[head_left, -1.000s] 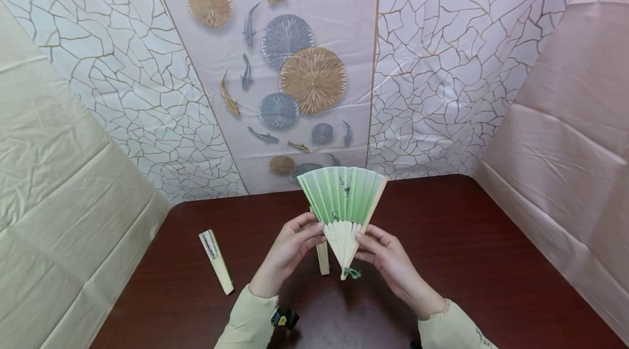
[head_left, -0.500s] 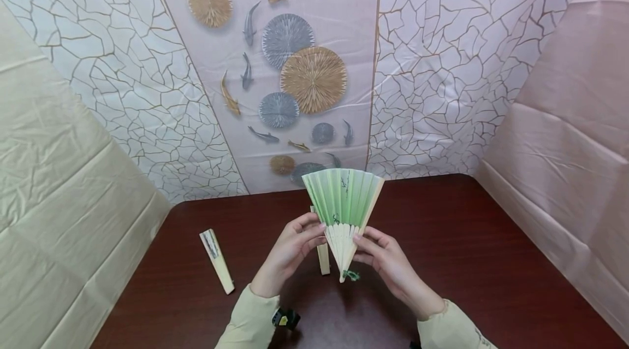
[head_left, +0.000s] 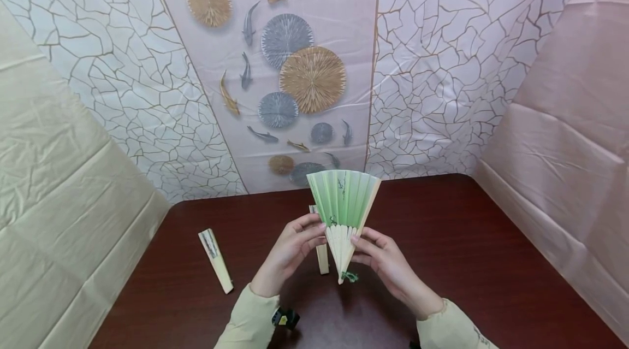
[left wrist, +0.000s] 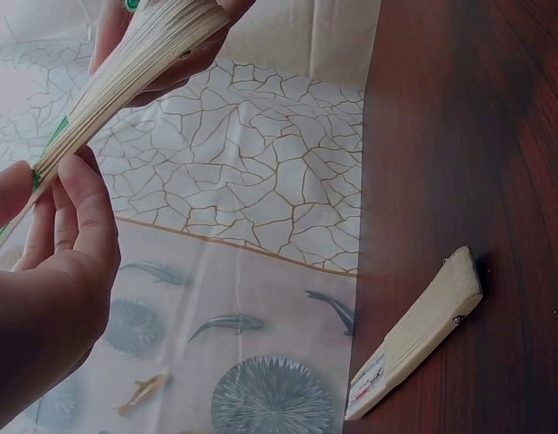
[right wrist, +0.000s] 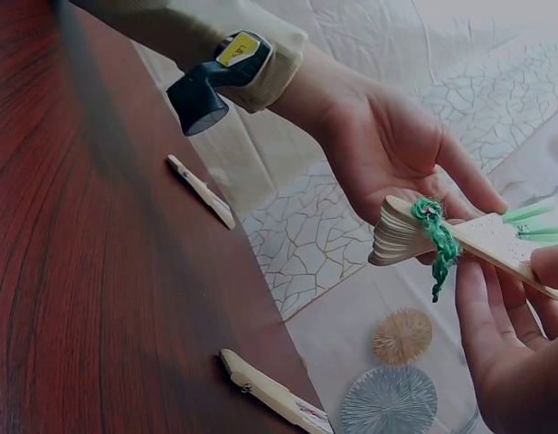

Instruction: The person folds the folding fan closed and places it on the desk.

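A green folding fan (head_left: 341,199) with pale ribs is partly spread and held up above the table. My left hand (head_left: 290,253) pinches its left edge between thumb and fingers. On the opposite edge, my right hand (head_left: 390,270) grips the outer rib, thumb in front. A green tassel (right wrist: 437,244) hangs from the pivot end, seen in the right wrist view. Behind the spread fan, partly hidden by it and my left hand, lies a folded fan (head_left: 322,259). In the left wrist view, the ribs (left wrist: 134,72) appear edge-on between both hands.
Another folded fan (head_left: 216,261) lies on the dark red-brown table (head_left: 442,229), to the left of my hands. A patterned cloth (head_left: 427,65) rises behind the table, with plain beige cloth (head_left: 64,174) at the sides. A dark device (right wrist: 211,90) is strapped to my left wrist.
The green fan has narrowed gradually, its left edge moving rightward and its right edge slightly leftward. Both hands keep their hold and barely shift. The folded fans have stayed put.
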`<control>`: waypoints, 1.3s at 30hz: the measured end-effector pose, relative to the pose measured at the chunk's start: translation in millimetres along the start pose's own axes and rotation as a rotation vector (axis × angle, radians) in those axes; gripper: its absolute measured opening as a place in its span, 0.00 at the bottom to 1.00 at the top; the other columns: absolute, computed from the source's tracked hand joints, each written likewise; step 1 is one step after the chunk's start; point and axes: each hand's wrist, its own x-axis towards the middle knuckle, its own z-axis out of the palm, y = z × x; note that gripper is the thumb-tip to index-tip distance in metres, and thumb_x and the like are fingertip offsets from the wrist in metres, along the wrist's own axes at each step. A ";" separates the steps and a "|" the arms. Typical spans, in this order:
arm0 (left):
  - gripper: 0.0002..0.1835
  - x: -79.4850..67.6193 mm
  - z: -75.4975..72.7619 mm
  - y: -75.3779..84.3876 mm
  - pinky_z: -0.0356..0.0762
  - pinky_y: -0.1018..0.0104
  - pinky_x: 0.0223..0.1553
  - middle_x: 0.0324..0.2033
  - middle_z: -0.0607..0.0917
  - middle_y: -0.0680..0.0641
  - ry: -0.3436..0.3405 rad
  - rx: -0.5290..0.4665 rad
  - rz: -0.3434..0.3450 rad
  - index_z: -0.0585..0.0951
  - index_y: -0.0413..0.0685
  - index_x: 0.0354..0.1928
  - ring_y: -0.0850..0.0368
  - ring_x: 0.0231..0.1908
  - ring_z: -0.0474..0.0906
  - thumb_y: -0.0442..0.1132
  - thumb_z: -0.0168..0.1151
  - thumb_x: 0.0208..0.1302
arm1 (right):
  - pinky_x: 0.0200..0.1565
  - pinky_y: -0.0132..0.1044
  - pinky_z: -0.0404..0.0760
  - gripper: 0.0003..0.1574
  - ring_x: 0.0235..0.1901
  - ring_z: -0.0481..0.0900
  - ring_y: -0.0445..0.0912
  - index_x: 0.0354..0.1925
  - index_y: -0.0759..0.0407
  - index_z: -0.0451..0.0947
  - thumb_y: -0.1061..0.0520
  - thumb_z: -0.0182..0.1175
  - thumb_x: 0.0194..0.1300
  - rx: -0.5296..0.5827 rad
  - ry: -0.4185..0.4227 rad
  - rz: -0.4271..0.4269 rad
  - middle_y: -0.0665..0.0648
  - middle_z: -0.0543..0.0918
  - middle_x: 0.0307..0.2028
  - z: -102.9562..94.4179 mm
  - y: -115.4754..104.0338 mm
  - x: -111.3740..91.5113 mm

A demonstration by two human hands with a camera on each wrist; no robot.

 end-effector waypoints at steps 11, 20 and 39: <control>0.13 0.1 1.5 1.7 0.77 0.60 0.45 0.39 0.81 0.45 0.005 0.009 -0.001 0.76 0.36 0.49 0.55 0.37 0.79 0.32 0.57 0.64 | 0.47 0.48 0.78 0.21 0.41 0.80 0.51 0.53 0.73 0.70 0.59 0.55 0.67 -0.006 -0.023 0.005 0.61 0.79 0.45 3.6 0.0 1.2; 0.12 -0.7 0.1 2.0 0.76 0.59 0.45 0.37 0.81 0.46 -0.003 0.028 -0.024 0.74 0.36 0.49 0.56 0.36 0.78 0.32 0.55 0.65 | 0.47 0.48 0.78 0.21 0.42 0.80 0.51 0.52 0.73 0.71 0.59 0.55 0.67 0.005 -0.031 0.012 0.61 0.79 0.45 6.1 4.1 2.9; 0.11 -2.3 -0.6 3.1 0.74 0.54 0.48 0.38 0.80 0.46 -0.023 0.046 -0.024 0.74 0.39 0.48 0.54 0.38 0.77 0.32 0.56 0.65 | 0.47 0.47 0.78 0.22 0.42 0.79 0.50 0.53 0.73 0.70 0.59 0.55 0.67 -0.005 -0.030 0.022 0.61 0.79 0.45 9.0 5.9 1.9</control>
